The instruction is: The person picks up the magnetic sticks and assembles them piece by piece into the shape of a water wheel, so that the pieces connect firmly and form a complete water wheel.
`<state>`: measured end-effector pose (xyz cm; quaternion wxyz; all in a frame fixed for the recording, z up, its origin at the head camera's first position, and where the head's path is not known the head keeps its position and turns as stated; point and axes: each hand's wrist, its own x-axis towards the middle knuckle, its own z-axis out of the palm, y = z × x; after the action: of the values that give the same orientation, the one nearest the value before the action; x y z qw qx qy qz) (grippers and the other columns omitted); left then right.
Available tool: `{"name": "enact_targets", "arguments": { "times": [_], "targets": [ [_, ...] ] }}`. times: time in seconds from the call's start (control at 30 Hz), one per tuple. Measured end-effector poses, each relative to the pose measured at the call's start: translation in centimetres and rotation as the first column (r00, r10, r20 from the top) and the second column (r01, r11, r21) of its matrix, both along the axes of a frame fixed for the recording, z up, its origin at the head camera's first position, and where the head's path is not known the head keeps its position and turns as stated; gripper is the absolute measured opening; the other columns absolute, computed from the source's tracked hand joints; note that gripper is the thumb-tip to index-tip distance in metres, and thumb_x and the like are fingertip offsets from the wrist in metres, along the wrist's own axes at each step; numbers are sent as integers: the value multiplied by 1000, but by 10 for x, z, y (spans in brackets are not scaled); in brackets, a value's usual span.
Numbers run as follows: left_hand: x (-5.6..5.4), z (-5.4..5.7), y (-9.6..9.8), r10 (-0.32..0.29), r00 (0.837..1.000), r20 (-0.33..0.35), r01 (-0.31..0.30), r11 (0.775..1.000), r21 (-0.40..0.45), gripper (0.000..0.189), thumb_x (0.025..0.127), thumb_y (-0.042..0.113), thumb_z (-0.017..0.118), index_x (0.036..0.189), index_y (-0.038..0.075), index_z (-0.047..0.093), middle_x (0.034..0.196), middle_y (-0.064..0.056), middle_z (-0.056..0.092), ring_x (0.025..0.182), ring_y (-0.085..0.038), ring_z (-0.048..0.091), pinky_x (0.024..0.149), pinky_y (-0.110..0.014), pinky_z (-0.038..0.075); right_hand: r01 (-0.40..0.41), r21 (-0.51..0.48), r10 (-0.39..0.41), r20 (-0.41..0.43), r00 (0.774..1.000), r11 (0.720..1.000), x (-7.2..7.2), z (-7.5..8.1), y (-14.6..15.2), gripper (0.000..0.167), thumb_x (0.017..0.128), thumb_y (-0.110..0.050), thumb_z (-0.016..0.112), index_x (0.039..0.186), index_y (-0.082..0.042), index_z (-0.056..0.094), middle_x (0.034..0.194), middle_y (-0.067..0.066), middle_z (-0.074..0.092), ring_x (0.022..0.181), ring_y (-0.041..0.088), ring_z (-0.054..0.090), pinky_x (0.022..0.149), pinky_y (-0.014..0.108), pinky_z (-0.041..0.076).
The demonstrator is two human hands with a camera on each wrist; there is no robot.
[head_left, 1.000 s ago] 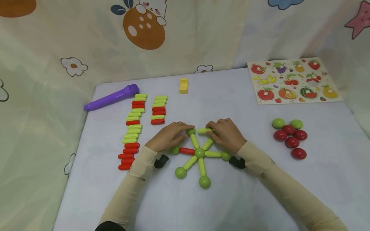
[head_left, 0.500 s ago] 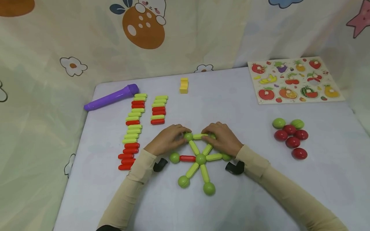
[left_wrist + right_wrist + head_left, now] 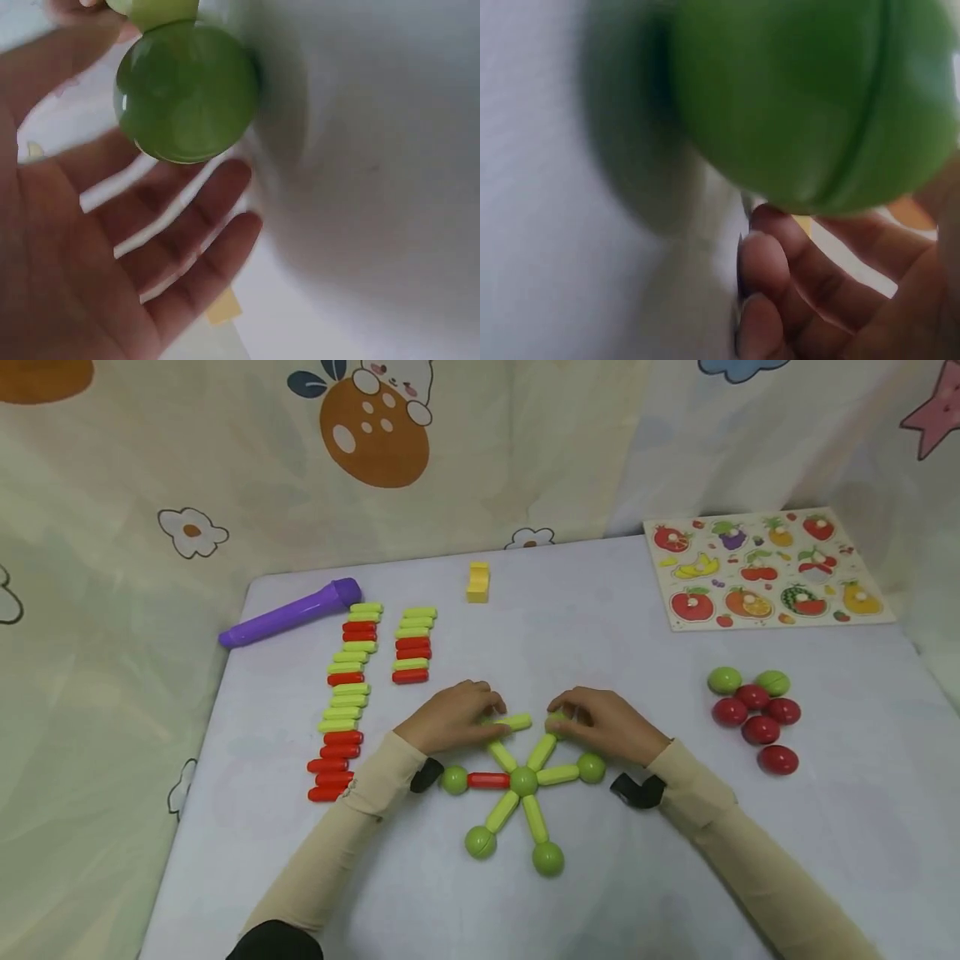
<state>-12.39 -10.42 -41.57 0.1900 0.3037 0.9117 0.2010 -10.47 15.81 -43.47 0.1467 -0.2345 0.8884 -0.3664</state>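
The star of green balls and rods [image 3: 522,781] lies mid-desk [image 3: 637,885], with one red spoke [image 3: 488,781] at 9 o'clock. My right hand [image 3: 611,722], at 1 o'clock, is clamped on its green ball [image 3: 554,723]. My left hand [image 3: 453,718], at 11 o'clock, pinches the near end of a crosswise green rod [image 3: 516,722]; my fingers obscure the joint. Lines of red and green rods [image 3: 347,713] and a purple microphone [image 3: 290,614] lie toward 10 o'clock; yellow block [image 3: 477,585], just before 12; fruit board [image 3: 776,585], near 2; loose red and green balls [image 3: 761,729], between 2 and 3.
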Motion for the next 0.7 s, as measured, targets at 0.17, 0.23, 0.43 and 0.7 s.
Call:
{"name": "enact_targets", "arguments": {
  "times": [0.17, 0.23, 0.43, 0.7],
  "targets": [
    [0, 1, 8, -43, 998, 48, 43, 999, 1, 23, 89, 27, 69, 105, 11, 69, 93, 3, 64, 85, -10, 54, 79, -26, 46, -22, -72, 21, -6, 1000, 997, 2, -4, 7, 33, 85, -27, 73, 114, -12, 66, 94, -6, 63, 78, 11, 53, 68, 26, 46],
    [1, 1, 8, -50, 998, 37, 49, 998, 26, 22, 89, 25, 69, 105, 11, 68, 94, 3, 64, 87, -10, 55, 81, -26, 47, -26, -96, 26, -9, 1000, 995, 3, -5, 8, 34, 85, -26, 73, 115, -12, 66, 98, -5, 64, 79, 11, 53, 70, 26, 46],
    [4, 0, 7, -85, 996, -21, 86, 993, 80, 21, 90, 24, 68, 106, 11, 67, 97, 3, 65, 90, -10, 56, 83, -26, 47, -26, -122, 26, -3, 1000, 992, 5, -5, 4, 35, 85, -21, 73, 118, -11, 65, 104, -3, 65, 81, 12, 54, 72, 28, 47],
    [8, 1, 8, -92, 996, -23, 93, 995, 45, 21, 90, 25, 68, 107, 13, 69, 97, 5, 64, 87, -9, 54, 80, -25, 46, -38, -121, 36, -12, 999, 992, 7, -5, 0, 35, 85, -18, 74, 118, -13, 65, 106, -6, 65, 81, 10, 56, 74, 30, 48]
  ]
}}
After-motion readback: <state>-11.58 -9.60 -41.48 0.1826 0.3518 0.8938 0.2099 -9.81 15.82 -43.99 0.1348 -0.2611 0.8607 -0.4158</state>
